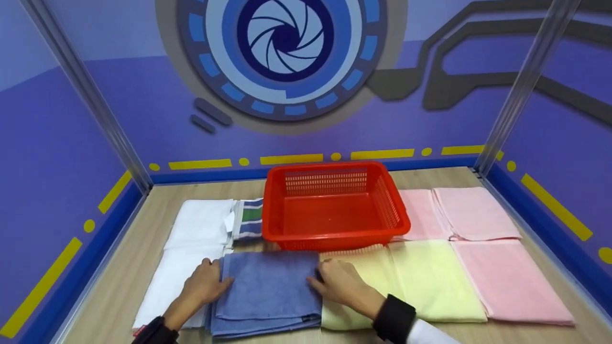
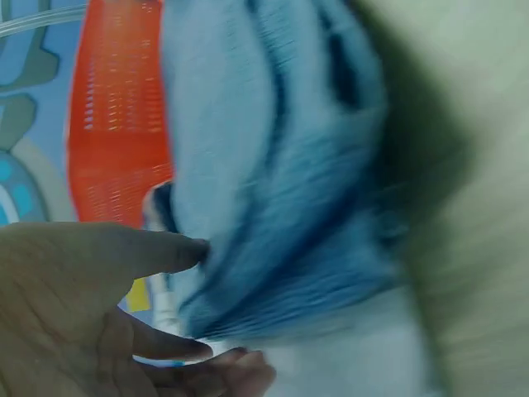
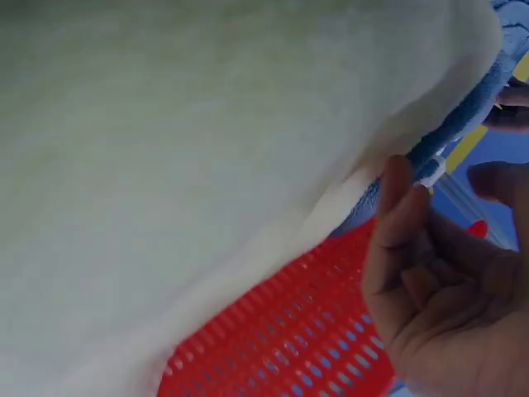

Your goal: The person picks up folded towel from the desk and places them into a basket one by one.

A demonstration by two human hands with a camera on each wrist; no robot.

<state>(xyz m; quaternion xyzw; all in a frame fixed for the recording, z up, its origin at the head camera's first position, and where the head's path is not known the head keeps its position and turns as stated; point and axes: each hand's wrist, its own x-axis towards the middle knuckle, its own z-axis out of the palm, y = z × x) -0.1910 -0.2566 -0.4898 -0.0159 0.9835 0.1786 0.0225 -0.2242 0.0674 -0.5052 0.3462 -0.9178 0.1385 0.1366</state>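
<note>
A folded blue towel [image 1: 270, 286] lies in front of the red basket. At its left edge is my left hand [image 1: 203, 282]; the left wrist view shows its thumb [image 2: 178, 251] straight against the towel, fingers spread apart below. My right hand [image 1: 344, 282] is by the towel's right edge, over the yellow towel [image 1: 420, 282]. In the right wrist view its fingers [image 3: 397, 207] are loosely bent and stand apart from the thumb, with nothing pinched between them.
Behind the blue towel stands a red plastic basket [image 1: 334, 239] with nothing in it. Folded white towels [image 1: 201, 222] lie at left, pink towels [image 1: 511, 277] at right. A striped towel [image 1: 251, 217] is partly hidden by the basket. Purple walls [image 1: 143, 119] enclose the table.
</note>
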